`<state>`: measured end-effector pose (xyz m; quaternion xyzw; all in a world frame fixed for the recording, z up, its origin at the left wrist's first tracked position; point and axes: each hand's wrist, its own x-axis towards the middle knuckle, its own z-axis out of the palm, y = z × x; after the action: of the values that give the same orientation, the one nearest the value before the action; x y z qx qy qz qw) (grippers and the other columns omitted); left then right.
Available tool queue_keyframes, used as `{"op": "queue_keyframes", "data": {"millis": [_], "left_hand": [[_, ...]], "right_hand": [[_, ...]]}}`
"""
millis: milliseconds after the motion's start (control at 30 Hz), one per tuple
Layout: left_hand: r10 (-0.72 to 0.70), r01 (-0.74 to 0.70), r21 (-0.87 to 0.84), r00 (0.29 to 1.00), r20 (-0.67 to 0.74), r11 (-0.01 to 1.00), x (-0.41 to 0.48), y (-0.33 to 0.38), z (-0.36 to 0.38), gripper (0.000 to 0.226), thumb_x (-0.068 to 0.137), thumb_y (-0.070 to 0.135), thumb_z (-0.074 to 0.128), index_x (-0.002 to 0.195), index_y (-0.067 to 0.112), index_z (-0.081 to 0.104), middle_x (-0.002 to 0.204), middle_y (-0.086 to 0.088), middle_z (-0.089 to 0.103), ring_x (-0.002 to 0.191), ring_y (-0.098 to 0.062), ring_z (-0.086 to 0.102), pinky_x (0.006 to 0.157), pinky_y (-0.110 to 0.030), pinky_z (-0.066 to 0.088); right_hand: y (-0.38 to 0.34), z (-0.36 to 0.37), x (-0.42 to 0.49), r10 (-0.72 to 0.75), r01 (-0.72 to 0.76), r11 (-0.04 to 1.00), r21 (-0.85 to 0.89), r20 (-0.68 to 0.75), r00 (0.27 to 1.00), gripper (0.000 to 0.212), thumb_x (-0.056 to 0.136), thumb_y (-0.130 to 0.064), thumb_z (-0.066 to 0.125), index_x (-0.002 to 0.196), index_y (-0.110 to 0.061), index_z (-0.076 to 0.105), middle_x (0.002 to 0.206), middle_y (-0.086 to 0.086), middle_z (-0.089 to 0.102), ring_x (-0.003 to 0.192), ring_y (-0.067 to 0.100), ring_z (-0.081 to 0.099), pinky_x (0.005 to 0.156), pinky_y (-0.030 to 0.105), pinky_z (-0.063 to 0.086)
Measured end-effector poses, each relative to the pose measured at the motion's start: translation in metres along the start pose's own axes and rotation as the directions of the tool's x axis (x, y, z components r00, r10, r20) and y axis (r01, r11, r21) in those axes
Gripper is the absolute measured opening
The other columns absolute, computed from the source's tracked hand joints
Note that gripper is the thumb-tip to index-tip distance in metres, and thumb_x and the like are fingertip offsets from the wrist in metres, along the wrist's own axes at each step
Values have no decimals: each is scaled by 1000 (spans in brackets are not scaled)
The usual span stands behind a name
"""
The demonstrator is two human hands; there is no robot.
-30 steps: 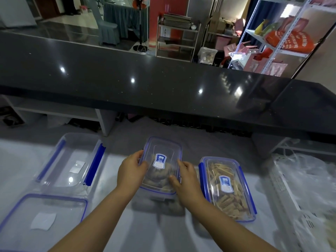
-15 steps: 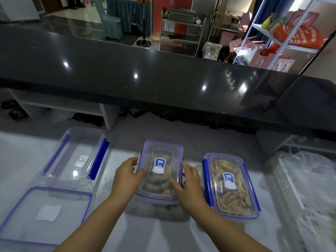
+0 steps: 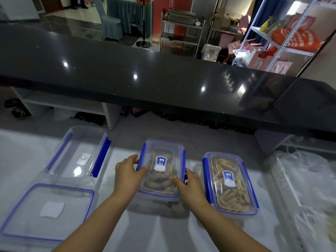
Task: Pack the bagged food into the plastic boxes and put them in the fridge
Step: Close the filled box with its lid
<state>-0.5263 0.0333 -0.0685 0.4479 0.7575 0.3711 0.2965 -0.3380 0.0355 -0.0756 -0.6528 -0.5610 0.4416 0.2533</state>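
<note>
A clear plastic box with a blue-rimmed lid (image 3: 161, 171) stands on the white counter (image 3: 163, 233) in front of me, filled with round brown biscuits. My left hand (image 3: 127, 174) grips the lid's left edge, thumb on top. My right hand (image 3: 190, 185) presses the lid's right near corner, fingers over the blue side clip. To the right stands a second closed box (image 3: 230, 183) holding pale stick-shaped snacks, its blue clips down.
At the left lie an open empty box (image 3: 78, 153) and, nearer me, a large loose lid (image 3: 45, 210). Crumpled clear plastic bags (image 3: 309, 188) fill the right side. A black raised counter (image 3: 163, 79) runs across behind the boxes.
The lid has settled flat onto the biscuit box. Both hands have slid along its side edges, and the view has tilted slightly.
</note>
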Motion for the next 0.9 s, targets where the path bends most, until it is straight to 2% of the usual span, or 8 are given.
{"op": "queue_keyframes", "data": {"millis": [67,167,333,500,600,700,800,900], "left_hand": [[35,-35,-48,999,4,998,-4,1,1,44,84,21,67,125,13,54,113,-1,58,96,-13,55,77,-25,46],[81,-80,-55,997,12,995,-5,0,0,37,87,21,62,122,16,56,103,2,53,82,-5,53,70,-17,40],[181,-184,93,982,47,978,-5,2,-2,30,91,21,56,120,14,57,96,2,50,82,-11,52,71,-18,38],[208,-209,59,978,31,976,-4,0,-4,23,91,18,55,113,14,58,94,-1,49,79,-12,52,68,-17,38],[216,-215,72,976,-5,974,-8,-8,1,23,89,15,54,111,10,59,93,-5,49,82,-19,51,73,-25,43],[241,-240,142,970,5,960,-5,-9,-2,23,90,17,54,112,11,59,100,-7,51,88,-20,52,73,-28,46],[350,-332,336,937,8,881,-6,-8,-7,29,85,11,61,114,6,60,110,-14,57,101,-29,52,82,-38,47],[515,-480,394,857,19,784,-20,-2,-4,31,73,-4,67,103,1,64,101,-19,62,95,-38,54,78,-43,47]], "right_hand": [[1,0,-3,-15,15,1000,-25,6,1000,23,92,-38,53,114,-31,49,106,-8,56,89,7,60,74,21,52],[-1,2,-6,-38,41,988,-152,25,999,37,95,-45,43,129,-32,40,96,-9,64,83,7,63,71,25,54],[-6,-2,-7,-53,53,916,-399,10,999,42,96,-50,35,130,-26,38,87,-4,61,76,14,61,64,29,51],[-14,2,-6,-22,13,876,-483,-12,1000,52,96,-51,31,139,-23,30,86,2,59,74,20,57,54,28,41],[-12,8,-13,-23,0,903,-431,-48,999,45,96,-49,33,135,-28,35,91,3,62,78,22,59,64,33,48],[-15,12,-12,-13,-16,931,-366,-76,997,40,96,-49,35,131,-31,39,91,1,62,74,16,58,59,30,46],[-20,11,-26,6,-24,931,-364,-48,999,43,97,-48,32,134,-27,38,107,4,65,89,20,62,76,38,53],[-15,-4,-58,-16,-34,917,-397,-121,993,42,97,-45,35,131,-23,46,109,3,64,98,21,61,82,36,51]]}}
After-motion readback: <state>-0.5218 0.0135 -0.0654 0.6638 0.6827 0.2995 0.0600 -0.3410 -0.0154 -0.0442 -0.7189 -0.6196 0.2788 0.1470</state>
